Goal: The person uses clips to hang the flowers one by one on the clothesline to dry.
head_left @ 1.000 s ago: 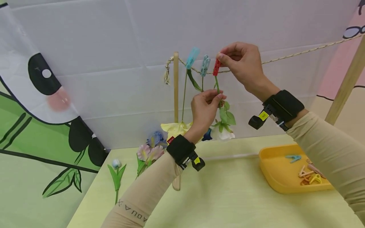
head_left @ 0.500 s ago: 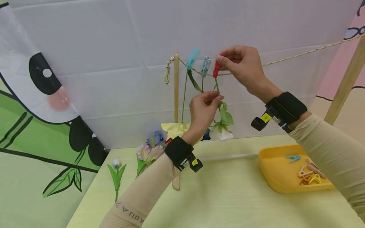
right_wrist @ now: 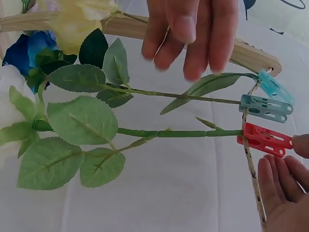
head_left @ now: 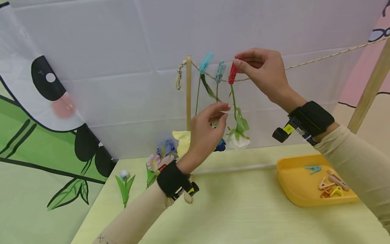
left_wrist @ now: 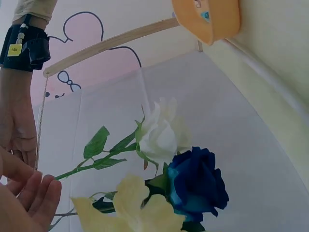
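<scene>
A red clothespin [head_left: 233,74] grips the rope [right_wrist: 253,179] and the stem of a white rose [head_left: 239,140] that hangs head down. My right hand [head_left: 262,73] pinches the clothespin's upper end; in the right wrist view the thumb [right_wrist: 301,146] lies against that end. Left of the stem, my left hand [head_left: 207,132] stands with loosely bent fingers and holds nothing. A blue-grey clothespin [right_wrist: 266,108] holds the stem of a dark blue rose [left_wrist: 199,181]. Nearest the post, a light blue clothespin [head_left: 206,62] holds a yellow flower [head_left: 181,139], partly hidden by my left hand.
The rope runs from a wooden post [head_left: 188,91] to another post [head_left: 370,84] at right. A yellow tray [head_left: 292,183] with several clothespins stands on the table [head_left: 243,210]. A tulip [head_left: 124,184] and pink and blue flowers [head_left: 153,162] are at left.
My left hand has let go of the white rose's stem and moved left and down. My right hand stays at the red clothespin, shifting very slightly right.
</scene>
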The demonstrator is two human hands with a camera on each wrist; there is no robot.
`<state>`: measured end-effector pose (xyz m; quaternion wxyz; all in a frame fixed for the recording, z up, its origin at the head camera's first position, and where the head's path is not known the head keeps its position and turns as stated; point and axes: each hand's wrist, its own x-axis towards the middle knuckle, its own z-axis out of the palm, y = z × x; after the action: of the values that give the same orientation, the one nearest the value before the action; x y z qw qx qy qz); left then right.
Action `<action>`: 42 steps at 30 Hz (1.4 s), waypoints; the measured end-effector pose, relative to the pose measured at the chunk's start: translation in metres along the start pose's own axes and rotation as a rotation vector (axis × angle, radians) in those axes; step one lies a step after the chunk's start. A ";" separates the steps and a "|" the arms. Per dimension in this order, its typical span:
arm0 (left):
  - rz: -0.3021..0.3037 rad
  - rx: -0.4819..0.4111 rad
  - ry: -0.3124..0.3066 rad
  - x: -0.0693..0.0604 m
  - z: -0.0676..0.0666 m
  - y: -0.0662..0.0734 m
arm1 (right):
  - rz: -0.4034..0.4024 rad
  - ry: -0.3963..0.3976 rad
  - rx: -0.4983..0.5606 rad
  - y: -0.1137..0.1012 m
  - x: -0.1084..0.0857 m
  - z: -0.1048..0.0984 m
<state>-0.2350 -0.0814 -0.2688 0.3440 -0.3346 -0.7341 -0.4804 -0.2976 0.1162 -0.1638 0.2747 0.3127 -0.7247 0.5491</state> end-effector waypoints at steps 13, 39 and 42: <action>0.220 0.253 -0.085 -0.052 -0.054 -0.003 | -0.149 0.118 -0.096 0.005 -0.037 -0.026; -0.056 0.638 -0.277 -0.199 -0.170 -0.060 | 0.102 -0.272 -0.532 0.105 -0.201 -0.116; -0.144 0.683 -0.335 -0.213 -0.180 -0.065 | 0.056 -0.322 -0.575 0.117 -0.217 -0.121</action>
<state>-0.1401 -0.3047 -0.4217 0.2763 -0.2223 -0.9194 -0.1700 -0.2374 0.2902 -0.3676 0.2182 0.2851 -0.8926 0.2728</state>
